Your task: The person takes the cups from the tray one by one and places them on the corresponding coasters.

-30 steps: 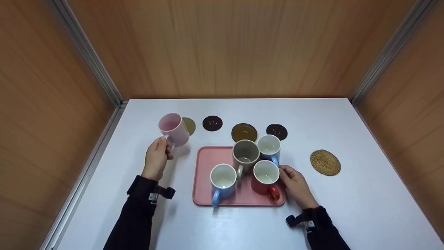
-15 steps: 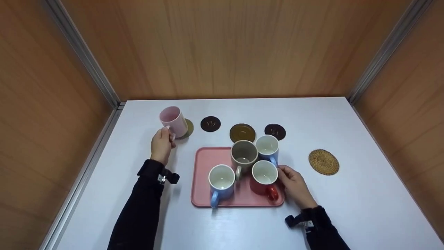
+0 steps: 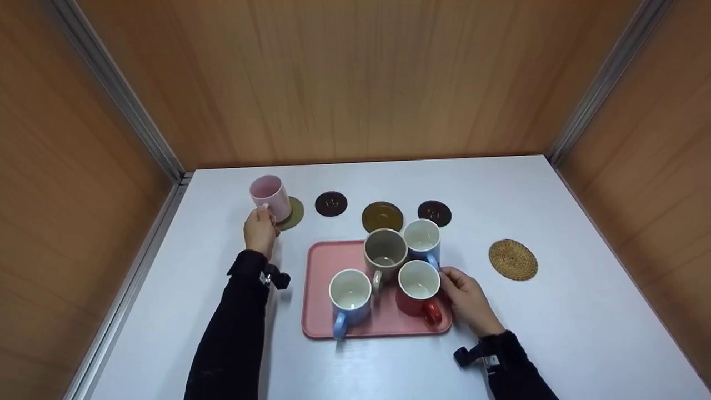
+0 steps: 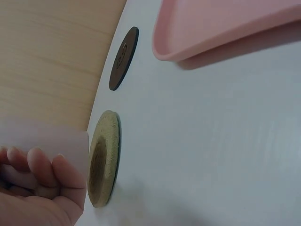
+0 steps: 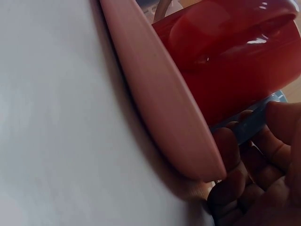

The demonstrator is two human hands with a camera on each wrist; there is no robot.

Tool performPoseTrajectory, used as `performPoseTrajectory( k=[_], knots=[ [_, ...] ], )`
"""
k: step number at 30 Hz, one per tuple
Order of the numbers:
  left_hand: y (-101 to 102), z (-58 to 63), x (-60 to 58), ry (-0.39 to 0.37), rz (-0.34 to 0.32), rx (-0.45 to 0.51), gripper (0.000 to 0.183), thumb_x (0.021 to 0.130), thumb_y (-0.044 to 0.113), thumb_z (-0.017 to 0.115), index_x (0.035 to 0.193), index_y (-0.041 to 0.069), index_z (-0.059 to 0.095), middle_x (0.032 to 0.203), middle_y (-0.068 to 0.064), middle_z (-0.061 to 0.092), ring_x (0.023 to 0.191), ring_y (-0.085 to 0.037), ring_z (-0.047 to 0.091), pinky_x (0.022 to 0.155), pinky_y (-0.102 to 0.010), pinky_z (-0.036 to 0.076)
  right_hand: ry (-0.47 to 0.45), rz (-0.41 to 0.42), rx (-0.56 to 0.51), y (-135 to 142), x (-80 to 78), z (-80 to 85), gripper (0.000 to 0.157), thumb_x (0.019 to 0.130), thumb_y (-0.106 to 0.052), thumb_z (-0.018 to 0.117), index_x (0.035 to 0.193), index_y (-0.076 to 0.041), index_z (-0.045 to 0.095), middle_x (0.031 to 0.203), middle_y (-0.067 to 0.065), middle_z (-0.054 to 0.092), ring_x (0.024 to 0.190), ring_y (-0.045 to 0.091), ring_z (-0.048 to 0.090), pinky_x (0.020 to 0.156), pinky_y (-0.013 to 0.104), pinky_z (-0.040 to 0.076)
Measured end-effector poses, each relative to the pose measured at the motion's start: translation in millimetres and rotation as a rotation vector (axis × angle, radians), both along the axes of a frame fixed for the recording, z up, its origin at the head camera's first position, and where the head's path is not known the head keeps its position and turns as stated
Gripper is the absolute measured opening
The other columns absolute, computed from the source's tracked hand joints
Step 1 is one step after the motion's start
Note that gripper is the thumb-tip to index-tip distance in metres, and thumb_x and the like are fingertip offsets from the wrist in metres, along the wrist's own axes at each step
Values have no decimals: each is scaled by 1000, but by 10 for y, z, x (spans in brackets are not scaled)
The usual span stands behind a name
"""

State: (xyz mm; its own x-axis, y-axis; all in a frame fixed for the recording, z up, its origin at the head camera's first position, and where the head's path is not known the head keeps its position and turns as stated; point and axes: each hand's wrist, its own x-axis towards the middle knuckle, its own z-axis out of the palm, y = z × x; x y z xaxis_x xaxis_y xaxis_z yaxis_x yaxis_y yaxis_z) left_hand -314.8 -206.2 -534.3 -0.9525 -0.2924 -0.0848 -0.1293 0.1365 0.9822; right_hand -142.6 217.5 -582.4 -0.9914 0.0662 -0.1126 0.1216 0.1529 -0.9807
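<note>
My left hand [image 3: 260,230] grips a pink mug [image 3: 272,200] by its handle. The mug overlaps a green coaster [image 3: 293,214] at the back left; in the left wrist view its base is right at the coaster [image 4: 106,160], casting a dark shade there. My right hand [image 3: 469,297] pinches the handle [image 5: 254,123] of a blue mug [image 3: 423,240] at the right side of a pink tray [image 3: 322,278]. Sharing that tray are a grey mug [image 3: 385,253], a red mug [image 3: 414,300] with its handle toward me, and another blue mug [image 3: 353,308].
Behind the tray lie two dark round coasters, the left one [image 3: 331,204] and the right one [image 3: 435,213], with a brown coaster [image 3: 382,216] between them. A woven coaster [image 3: 513,259] is on the right. Wooden panels [image 3: 355,83] enclose the white table [image 3: 555,333].
My left hand has carried the pink mug away from me and lowered it over the green coaster. The right hand stays at the blue mug's handle. The head view has shifted slightly.
</note>
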Motion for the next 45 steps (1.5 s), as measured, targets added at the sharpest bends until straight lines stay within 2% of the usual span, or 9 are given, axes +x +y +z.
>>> performPoseTrajectory(
  k=[5,10,15,20,23,29,34,40,45],
  knots=[
    [-26,-83,29,-5,-7,-21,41,118,31,32,102,-1,53,86,-6,54,63,-7,49,60,-20,43,-3,3,-9,-23,11,-7,23,110,-19,60,121,-2,72,111,4,73,105,10,64,95,21,50],
    [-36,-148,73,0,-18,2,42,118,31,33,104,-2,54,88,-6,54,66,-7,51,62,-20,46,-17,1,2,-31,18,-6,24,110,-21,60,121,-3,72,113,4,73,107,10,64,96,21,50],
    [-65,-181,148,-13,-7,-14,43,116,37,41,116,-3,58,92,-5,58,72,-7,54,66,-21,48,-21,-1,10,-32,20,-11,23,110,-21,60,121,-4,72,112,5,73,106,11,63,95,22,50],
    [-87,-228,363,-48,86,-21,49,113,39,49,138,-3,53,120,-12,58,79,-7,55,68,-18,46,-27,-1,18,-40,17,-18,24,110,-21,60,123,-4,72,117,5,73,109,10,63,96,21,50],
    [-81,-225,572,-77,99,30,48,112,36,52,139,-4,53,125,-15,56,79,-7,57,69,-17,47,-25,-4,22,-34,14,-21,25,110,-22,61,124,-4,72,119,6,74,110,9,64,97,20,50],
    [32,-155,1110,-108,-58,123,39,112,32,57,125,-4,61,110,-10,66,81,-13,62,74,-24,54,3,6,18,-9,5,-9,24,110,-20,60,123,-4,73,117,7,74,109,8,65,98,20,50],
    [259,-82,1502,-88,-221,66,36,110,31,61,122,-3,64,107,-12,67,88,-21,62,77,-29,55,31,2,20,18,-1,16,24,111,-19,59,122,-3,72,115,7,74,108,8,65,97,20,49],
    [455,-82,1754,-60,-440,-10,33,109,31,64,119,0,67,105,-14,68,93,-22,62,80,-29,54,26,0,29,13,-14,21,24,111,-20,59,122,-3,72,115,6,74,108,8,64,97,20,49],
    [523,-135,1838,-54,-545,-39,36,109,37,63,116,2,66,101,-12,70,88,-20,61,76,-27,51,26,1,22,3,8,-1,24,111,-21,60,121,-3,73,114,5,74,108,9,65,97,20,49]
  ],
)
